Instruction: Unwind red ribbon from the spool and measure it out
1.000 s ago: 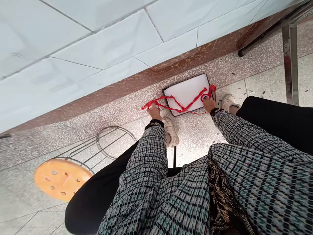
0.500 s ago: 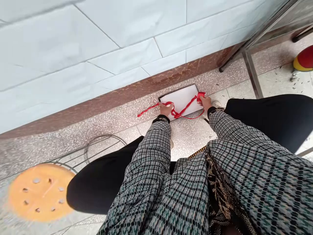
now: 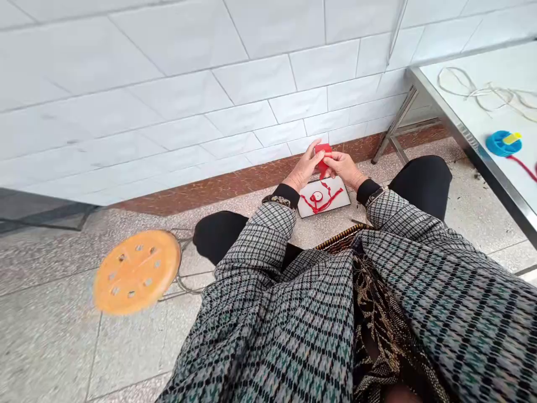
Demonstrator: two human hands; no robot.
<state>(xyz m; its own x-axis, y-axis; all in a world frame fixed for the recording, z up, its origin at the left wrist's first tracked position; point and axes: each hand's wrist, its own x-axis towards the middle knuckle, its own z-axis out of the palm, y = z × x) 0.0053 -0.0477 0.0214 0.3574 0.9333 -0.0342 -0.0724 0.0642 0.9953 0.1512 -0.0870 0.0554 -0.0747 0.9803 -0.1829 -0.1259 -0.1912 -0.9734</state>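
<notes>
Both my hands are raised together over a white board with a dark rim (image 3: 335,201) that lies on the floor. Between my fingers is a flat piece of red ribbon (image 3: 323,148). My left hand (image 3: 302,169) pinches it from the left, one finger raised above it. From the right, my right hand (image 3: 343,168) grips it with closed fingers. A narrow red strand hangs down from it towards the board. On the board lies a twisted red cord (image 3: 322,209), and beside it a small round white disc with a red edge (image 3: 316,196).
An orange round stool (image 3: 136,271) with holes stands to my left. On my right is a metal-edged table (image 3: 470,157) bearing white cord (image 3: 482,92) and a blue ring-shaped object (image 3: 499,144) with a yellow piece. A tiled wall (image 3: 251,106) rises ahead.
My hands have come together and risen off the board, both now on the red ribbon. My left hand has left the cord. The view has tilted up, showing the table at right.
</notes>
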